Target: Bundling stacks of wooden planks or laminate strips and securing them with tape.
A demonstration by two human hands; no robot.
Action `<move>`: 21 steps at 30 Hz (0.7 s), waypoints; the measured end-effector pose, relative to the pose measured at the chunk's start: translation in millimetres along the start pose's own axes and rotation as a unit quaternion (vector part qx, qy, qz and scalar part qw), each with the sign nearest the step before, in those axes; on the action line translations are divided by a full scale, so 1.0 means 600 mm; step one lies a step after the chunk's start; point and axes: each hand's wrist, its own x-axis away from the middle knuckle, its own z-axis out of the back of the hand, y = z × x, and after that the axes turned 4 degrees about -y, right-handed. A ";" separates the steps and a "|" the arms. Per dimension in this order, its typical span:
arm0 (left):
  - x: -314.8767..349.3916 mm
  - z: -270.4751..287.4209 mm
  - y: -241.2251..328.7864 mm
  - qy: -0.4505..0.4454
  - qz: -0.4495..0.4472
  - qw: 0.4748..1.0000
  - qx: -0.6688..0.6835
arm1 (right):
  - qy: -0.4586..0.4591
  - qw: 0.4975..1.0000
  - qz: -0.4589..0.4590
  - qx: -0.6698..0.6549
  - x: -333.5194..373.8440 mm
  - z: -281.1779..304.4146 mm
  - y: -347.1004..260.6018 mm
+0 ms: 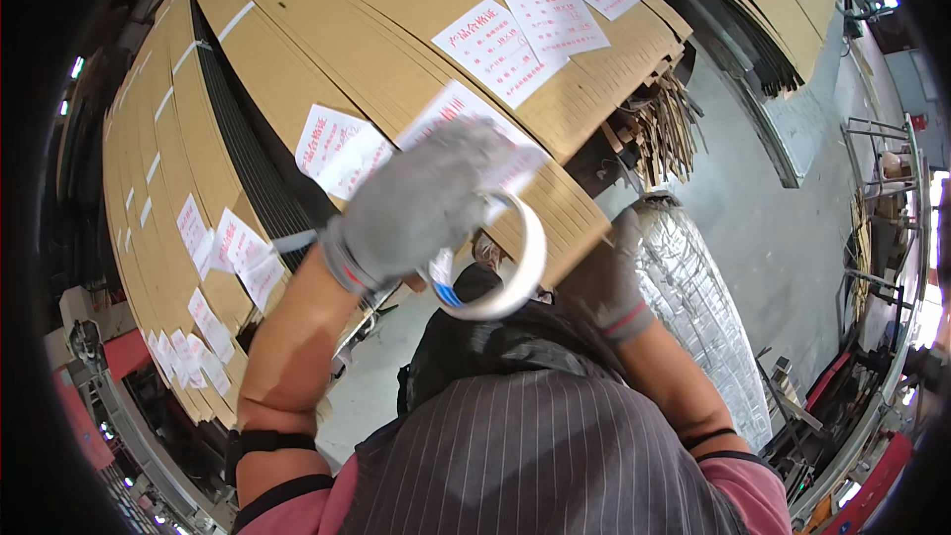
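Observation:
My left hand, in a grey glove, lies over a white paper slip with red print on the stacked brown cardboard strips. A roll of white tape hangs from its thumb side, with blue showing on the inner core. The left fingers are partly blurred and curl down toward the slip. My right hand, also gloved in grey, is beside the near corner of the cardboard, next to a silver foil-wrapped bundle. Shadow darkens it, and its fingers do not show clearly.
More red-printed slips lie on the stacks, and several hang along the left side. A dark gap splits the stacks. Splintered strip ends jut out at the right. Another cardboard stack and a metal rack stand farther right.

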 end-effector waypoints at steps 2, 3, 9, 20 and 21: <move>-0.001 -0.043 0.063 0.010 -0.008 1.000 0.028 | -0.027 1.000 -0.002 -0.007 0.082 0.026 -0.016; -0.001 -0.061 0.094 0.015 -0.009 0.999 0.034 | -0.034 0.999 -0.004 0.009 0.122 0.036 -0.027; -0.007 -0.111 0.162 0.009 0.005 0.996 0.084 | 0.124 0.866 -0.042 0.482 0.255 0.109 -0.159; 0.039 -0.079 0.226 0.055 0.222 0.918 0.324 | -0.382 0.519 0.159 0.747 0.156 -0.160 -0.212; 0.055 -0.080 0.240 0.019 0.161 0.945 0.284 | -0.428 0.510 0.123 0.736 0.152 -0.163 -0.204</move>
